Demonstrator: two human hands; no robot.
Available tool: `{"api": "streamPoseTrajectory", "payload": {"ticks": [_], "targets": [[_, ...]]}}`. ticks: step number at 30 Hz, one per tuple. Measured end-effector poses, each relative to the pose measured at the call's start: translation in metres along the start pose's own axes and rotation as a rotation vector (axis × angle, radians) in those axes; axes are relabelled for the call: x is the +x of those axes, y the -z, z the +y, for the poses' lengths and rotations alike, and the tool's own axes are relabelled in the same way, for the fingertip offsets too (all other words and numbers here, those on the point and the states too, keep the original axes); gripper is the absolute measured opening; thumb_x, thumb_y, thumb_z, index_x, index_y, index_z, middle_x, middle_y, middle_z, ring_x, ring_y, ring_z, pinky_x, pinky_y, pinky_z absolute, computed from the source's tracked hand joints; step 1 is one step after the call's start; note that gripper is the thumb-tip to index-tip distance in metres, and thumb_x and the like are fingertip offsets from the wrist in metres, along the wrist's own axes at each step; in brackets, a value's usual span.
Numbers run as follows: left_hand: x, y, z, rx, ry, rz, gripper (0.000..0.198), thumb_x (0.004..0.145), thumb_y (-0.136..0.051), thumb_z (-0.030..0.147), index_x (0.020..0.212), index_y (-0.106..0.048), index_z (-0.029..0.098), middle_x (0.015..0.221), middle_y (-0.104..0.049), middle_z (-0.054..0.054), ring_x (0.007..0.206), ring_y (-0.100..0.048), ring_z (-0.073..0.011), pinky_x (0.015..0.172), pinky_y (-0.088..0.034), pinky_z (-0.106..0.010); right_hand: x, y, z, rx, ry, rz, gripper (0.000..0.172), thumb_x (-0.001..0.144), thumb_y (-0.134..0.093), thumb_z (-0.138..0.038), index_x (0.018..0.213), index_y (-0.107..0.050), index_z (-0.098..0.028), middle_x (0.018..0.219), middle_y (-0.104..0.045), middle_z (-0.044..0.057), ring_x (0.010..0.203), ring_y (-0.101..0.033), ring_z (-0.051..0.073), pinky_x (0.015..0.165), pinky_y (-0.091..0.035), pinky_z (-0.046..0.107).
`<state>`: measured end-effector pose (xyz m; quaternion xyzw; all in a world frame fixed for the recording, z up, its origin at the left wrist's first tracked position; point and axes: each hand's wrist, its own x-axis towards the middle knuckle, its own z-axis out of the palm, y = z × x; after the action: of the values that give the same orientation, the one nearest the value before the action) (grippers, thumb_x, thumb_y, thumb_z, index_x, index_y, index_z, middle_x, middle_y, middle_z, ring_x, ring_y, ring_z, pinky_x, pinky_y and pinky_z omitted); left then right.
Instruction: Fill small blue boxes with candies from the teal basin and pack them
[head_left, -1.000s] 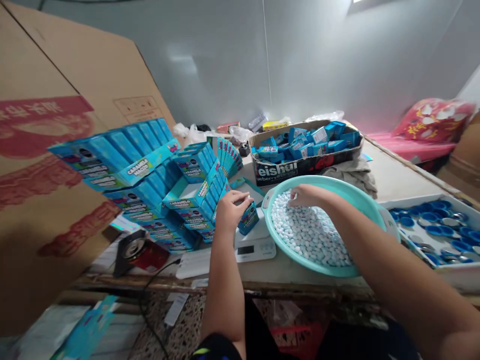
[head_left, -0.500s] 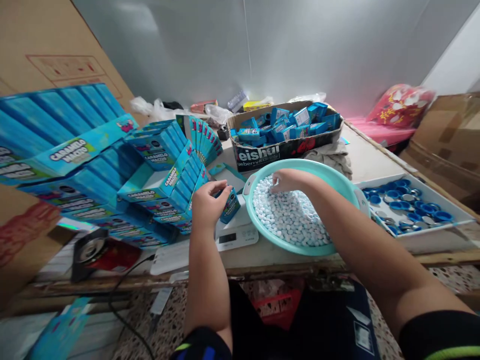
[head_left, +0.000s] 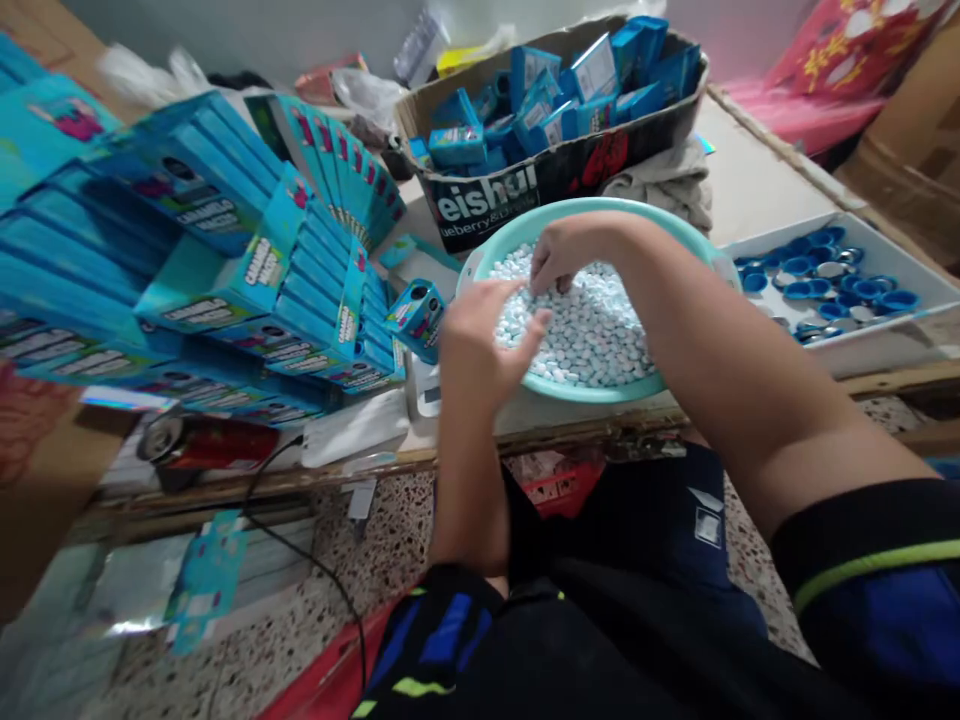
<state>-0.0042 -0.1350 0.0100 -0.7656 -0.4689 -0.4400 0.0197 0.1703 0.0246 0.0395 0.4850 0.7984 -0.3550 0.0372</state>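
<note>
In the turquoise basin [head_left: 600, 390] lies a heap of small white and pale-blue candies [head_left: 592, 345]. My right hand [head_left: 559, 255] reaches into the heap with its fingers curled and closed; whatever is between the fingertips is hidden. Over the basin's left rim is my left hand [head_left: 484, 330], slightly blurred, thumb and fingers apart and nothing visible in them. Just left of it, a small blue candy box [head_left: 420, 318] stands on a white kitchen scale [head_left: 426, 385], which my left hand and wrist partly cover.
Stacked blue display cartons [head_left: 217, 220] crowd the left side. Behind the basin, a black cardboard box [head_left: 525, 190] holds many small blue boxes. At right, a white tray [head_left: 870, 340] contains blue-rimmed round pieces. A red can [head_left: 225, 443] lies near the front edge, beside a black cable [head_left: 300, 550].
My left hand has moved right, from beside the small box to over the basin's rim. My right hand stays in the candies. The camera view has tilted downward.
</note>
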Motion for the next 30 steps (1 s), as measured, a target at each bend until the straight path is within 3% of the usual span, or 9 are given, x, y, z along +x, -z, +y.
{"api": "streamPoseTrajectory", "payload": {"ticks": [2, 6, 11, 14, 18, 25, 28, 30], "targets": [[-0.011, -0.015, 0.016, -0.114, -0.006, -0.064, 0.027, 0.101, -0.058, 0.041, 0.110, -0.072, 0.020, 0.107, -0.077, -0.006, 0.101, -0.070, -0.0187, 0.093, -0.056, -0.035, -0.002, 0.002, 0.005, -0.055, -0.015, 0.051, 0.035, 0.092, -0.079, -0.042, 0.113, -0.080, -0.014, 0.103, -0.076, 0.006, 0.097, -0.074, 0.022, 0.091, -0.059, 0.034], [-0.034, -0.027, 0.012, -0.199, -0.052, 0.015, 0.028, 0.105, -0.050, 0.036, 0.097, -0.073, 0.022, 0.092, -0.077, -0.003, 0.090, -0.070, -0.0156, 0.087, -0.054, -0.033, -0.006, 0.007, 0.015, -0.165, -0.059, 0.191, 0.031, 0.094, -0.075, -0.031, 0.114, -0.080, -0.009, 0.096, -0.078, 0.008, 0.089, -0.075, 0.016, 0.091, -0.053, 0.028], [-0.053, -0.031, 0.002, -0.188, -0.073, 0.084, 0.025, 0.102, -0.052, 0.032, 0.086, -0.071, 0.024, 0.087, -0.077, -0.001, 0.085, -0.069, -0.0145, 0.090, -0.052, -0.034, -0.018, 0.010, 0.012, -0.247, 0.006, 0.375, 0.047, 0.097, -0.068, -0.047, 0.119, -0.078, -0.006, 0.102, -0.078, 0.009, 0.090, -0.073, 0.018, 0.085, -0.050, 0.029], [-0.054, -0.034, 0.003, -0.166, -0.038, 0.048, 0.028, 0.102, -0.050, 0.033, 0.083, -0.069, 0.025, 0.086, -0.077, -0.001, 0.085, -0.070, -0.0151, 0.090, -0.053, -0.035, -0.019, 0.006, 0.007, -0.263, 0.016, 0.367, 0.043, 0.099, -0.065, -0.042, 0.116, -0.079, -0.005, 0.097, -0.078, 0.009, 0.087, -0.072, 0.017, 0.084, -0.049, 0.028], [-0.053, -0.032, 0.004, -0.158, -0.064, 0.060, 0.029, 0.102, -0.049, 0.033, 0.084, -0.070, 0.025, 0.086, -0.079, 0.000, 0.082, -0.070, -0.0144, 0.089, -0.053, -0.035, -0.010, -0.003, 0.002, -0.269, 0.026, 0.347, 0.026, 0.094, -0.072, -0.034, 0.108, -0.082, -0.013, 0.085, -0.076, 0.006, 0.085, -0.072, 0.020, 0.083, -0.055, 0.030], [-0.058, -0.032, 0.001, -0.187, -0.090, 0.068, 0.022, 0.100, -0.053, 0.031, 0.088, -0.071, 0.025, 0.088, -0.078, -0.001, 0.086, -0.071, -0.0147, 0.091, -0.055, -0.035, -0.010, -0.012, -0.013, -0.251, 0.070, 0.430, 0.017, 0.088, -0.075, -0.024, 0.103, -0.080, -0.017, 0.093, -0.077, 0.006, 0.091, -0.072, 0.023, 0.086, -0.057, 0.033], [-0.057, -0.025, -0.006, -0.106, -0.064, 0.183, 0.017, 0.099, -0.055, 0.033, 0.097, -0.069, 0.025, 0.097, -0.076, -0.004, 0.096, -0.071, -0.0172, 0.093, -0.058, -0.037, -0.011, -0.014, -0.019, -0.248, 0.072, 0.418, 0.018, 0.090, -0.073, -0.024, 0.105, -0.079, -0.017, 0.096, -0.077, 0.007, 0.095, -0.072, 0.024, 0.090, -0.057, 0.034], [-0.051, -0.014, -0.015, 0.003, 0.022, 0.377, 0.016, 0.097, -0.057, 0.035, 0.104, -0.067, 0.024, 0.102, -0.074, -0.006, 0.103, -0.070, -0.0198, 0.098, -0.057, -0.041, -0.011, -0.015, -0.022, -0.237, 0.073, 0.410, 0.018, 0.090, -0.073, -0.023, 0.105, -0.079, -0.016, 0.097, -0.077, 0.008, 0.095, -0.072, 0.024, 0.090, -0.056, 0.034]]}}
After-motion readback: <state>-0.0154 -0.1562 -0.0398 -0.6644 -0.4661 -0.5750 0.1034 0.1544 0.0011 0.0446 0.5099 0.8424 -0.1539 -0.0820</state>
